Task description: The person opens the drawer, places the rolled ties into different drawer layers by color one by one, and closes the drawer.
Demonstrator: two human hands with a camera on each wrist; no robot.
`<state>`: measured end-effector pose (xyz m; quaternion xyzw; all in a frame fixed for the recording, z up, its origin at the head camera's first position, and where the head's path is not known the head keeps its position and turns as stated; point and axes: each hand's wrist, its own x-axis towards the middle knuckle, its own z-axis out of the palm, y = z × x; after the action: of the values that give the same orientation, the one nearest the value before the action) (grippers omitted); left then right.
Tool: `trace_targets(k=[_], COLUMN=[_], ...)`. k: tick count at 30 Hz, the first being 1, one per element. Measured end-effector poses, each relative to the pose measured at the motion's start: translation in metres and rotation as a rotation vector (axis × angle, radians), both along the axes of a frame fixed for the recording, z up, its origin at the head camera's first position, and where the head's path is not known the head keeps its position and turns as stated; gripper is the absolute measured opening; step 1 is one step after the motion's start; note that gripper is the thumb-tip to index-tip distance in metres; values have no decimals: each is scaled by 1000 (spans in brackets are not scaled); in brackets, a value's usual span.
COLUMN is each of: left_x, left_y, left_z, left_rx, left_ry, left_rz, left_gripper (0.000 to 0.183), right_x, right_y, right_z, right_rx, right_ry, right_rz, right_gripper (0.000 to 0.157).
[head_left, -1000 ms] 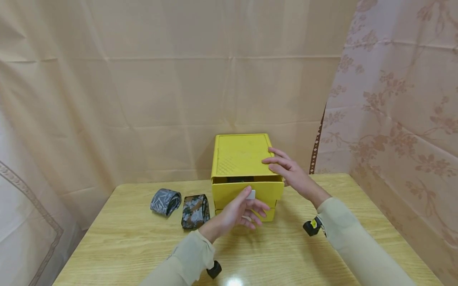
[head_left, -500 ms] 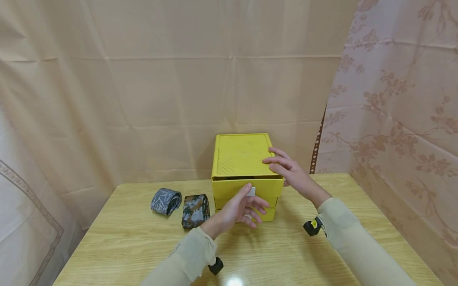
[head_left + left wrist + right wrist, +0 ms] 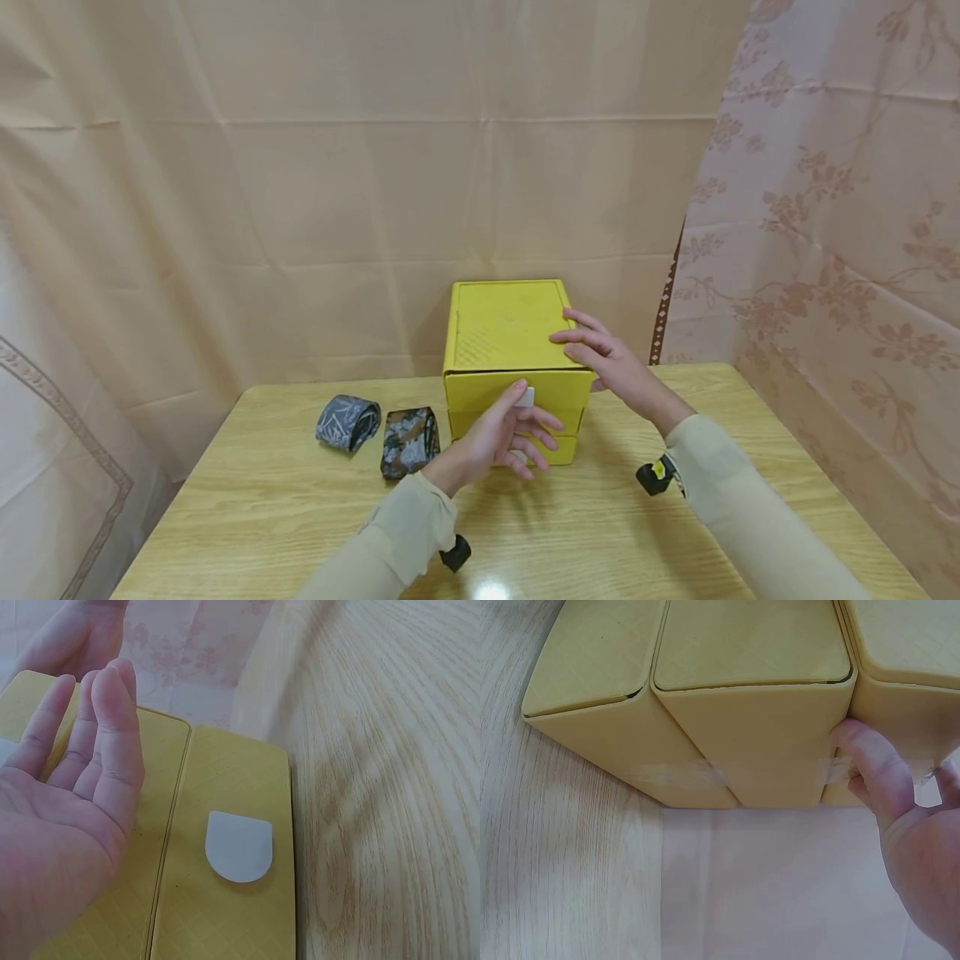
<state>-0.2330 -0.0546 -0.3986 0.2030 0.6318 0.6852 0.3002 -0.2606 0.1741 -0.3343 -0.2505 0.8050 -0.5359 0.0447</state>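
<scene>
A yellow box with stacked drawers (image 3: 506, 325) stands at the back of the wooden table. Its top drawer front (image 3: 480, 396) sits almost flush, leaving a thin dark gap below the lid. My left hand (image 3: 498, 437) is at that front, thumb touching near the white pull tab (image 3: 527, 397), the other fingers extended and loosely spread. In the left wrist view a lower white tab (image 3: 239, 847) shows beside the hand. My right hand (image 3: 611, 362) rests on the box's right top edge, fingers on the lid; its thumb (image 3: 877, 761) lies against the side in the right wrist view.
Left of the box lie a grey patterned cloth roll (image 3: 348, 423) and a folded camouflage cloth (image 3: 410, 443). A beige curtain (image 3: 337, 208) hangs behind the table (image 3: 247, 517), a floral one (image 3: 847, 275) to the right. Clear tape (image 3: 682, 772) crosses the box's side.
The top drawer has slid inward, and the gap under the lid has narrowed. My left hand has followed it slightly away from me. The right hand has stayed in place.
</scene>
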Motion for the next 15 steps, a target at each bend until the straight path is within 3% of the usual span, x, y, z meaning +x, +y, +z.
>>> trace_targets(k=[15], left_x=[-4], left_y=[2], left_z=[2], left_rx=[-13], left_ry=[-27], left_rz=[32], left_gripper=[86], right_x=[1], right_y=[1], right_z=[-1], right_rx=[-17], right_ry=[-4], right_rz=[16], right_gripper=[36])
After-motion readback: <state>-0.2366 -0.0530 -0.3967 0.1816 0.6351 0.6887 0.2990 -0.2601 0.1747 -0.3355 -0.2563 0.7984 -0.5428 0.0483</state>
